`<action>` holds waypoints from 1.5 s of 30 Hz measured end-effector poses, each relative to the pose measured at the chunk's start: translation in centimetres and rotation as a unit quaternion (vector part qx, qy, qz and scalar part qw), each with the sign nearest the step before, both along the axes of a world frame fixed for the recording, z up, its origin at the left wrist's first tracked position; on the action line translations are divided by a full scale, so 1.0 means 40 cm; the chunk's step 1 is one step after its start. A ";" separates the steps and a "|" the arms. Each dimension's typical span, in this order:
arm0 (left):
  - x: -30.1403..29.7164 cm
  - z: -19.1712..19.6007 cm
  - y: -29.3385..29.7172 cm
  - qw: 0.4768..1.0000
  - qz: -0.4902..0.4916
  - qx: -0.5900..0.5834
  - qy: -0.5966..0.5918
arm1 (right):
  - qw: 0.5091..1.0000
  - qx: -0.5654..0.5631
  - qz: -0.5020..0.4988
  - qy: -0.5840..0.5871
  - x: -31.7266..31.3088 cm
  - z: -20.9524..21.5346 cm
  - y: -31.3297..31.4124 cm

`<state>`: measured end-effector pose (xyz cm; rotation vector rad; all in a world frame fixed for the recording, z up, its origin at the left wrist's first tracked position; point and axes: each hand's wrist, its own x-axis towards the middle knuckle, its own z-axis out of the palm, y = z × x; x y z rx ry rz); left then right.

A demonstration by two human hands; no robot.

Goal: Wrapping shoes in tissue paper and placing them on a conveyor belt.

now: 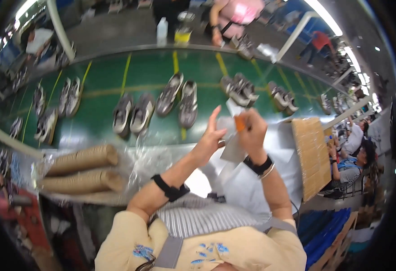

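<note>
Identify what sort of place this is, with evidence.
Probably a shoe factory line: pairs of grey shoes spaced along a green, belt-like surface with yellow lines, and a person in pink on its far side.

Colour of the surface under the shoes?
The surface is green with yellow lines; head view.

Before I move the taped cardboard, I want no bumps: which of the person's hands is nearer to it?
The right hand: it is to the left of the taped cardboard, with a gap between. The left hand is farther left, beyond the right hand.
</note>
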<state>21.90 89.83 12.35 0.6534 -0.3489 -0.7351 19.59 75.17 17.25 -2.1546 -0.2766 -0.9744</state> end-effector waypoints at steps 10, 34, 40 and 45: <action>0.157 -0.119 0.237 0.960 0.262 0.095 0.007 | 0.973 -0.003 0.118 0.198 0.094 -0.205 0.238; 0.936 -0.478 -0.057 0.512 0.113 0.732 -0.435 | 0.921 0.093 -0.177 0.334 0.169 -0.416 0.049; 0.915 -0.430 -0.073 0.511 -0.027 0.565 -0.647 | 0.921 0.138 -0.153 0.332 0.172 -0.455 -0.009; 0.817 -0.365 -0.104 0.337 -0.105 0.268 -0.896 | 0.944 0.124 -0.144 0.271 0.221 -0.413 -0.066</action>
